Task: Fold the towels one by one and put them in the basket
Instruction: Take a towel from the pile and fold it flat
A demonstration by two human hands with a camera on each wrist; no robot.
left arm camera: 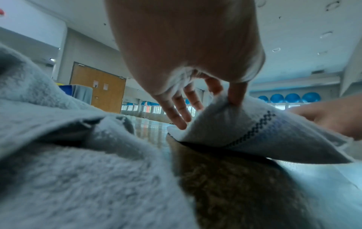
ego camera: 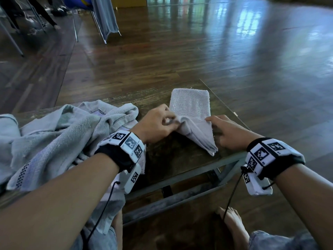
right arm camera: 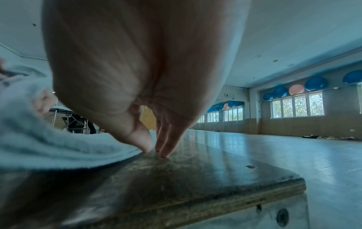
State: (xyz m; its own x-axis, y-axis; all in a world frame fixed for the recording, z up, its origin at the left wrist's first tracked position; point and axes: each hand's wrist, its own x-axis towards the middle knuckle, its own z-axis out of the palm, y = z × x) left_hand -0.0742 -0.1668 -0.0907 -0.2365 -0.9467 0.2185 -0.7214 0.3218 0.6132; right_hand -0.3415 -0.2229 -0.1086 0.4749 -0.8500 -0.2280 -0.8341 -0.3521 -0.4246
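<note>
Two hands: both are on one small towel, right in front of you on the table.
Left hand: your left hand pinches the towel's left edge, thumb and fingers curled round a bunched fold; the left wrist view shows the cloth lifted off the wood under your fingertips.
Right hand: your right hand lies flat with straight fingers at the towel's right edge, holding nothing; in the right wrist view the thumb presses the towel's rim and the other fingertips touch bare wood beside it.
Small towel: pale, partly folded, far half flat on the table, near half raised into a ridge between your hands, with a pointed corner hanging toward you at the table's front edge.
Towel pile: a heap of crumpled towels sits just left of your left wrist, spilling over the table's near edge onto your lap.
Table: dark worn wooden top on a grey metal frame.
Basket: I can't see it in any view.
Floor: glossy wood beyond the table, and your bare foot below it.
</note>
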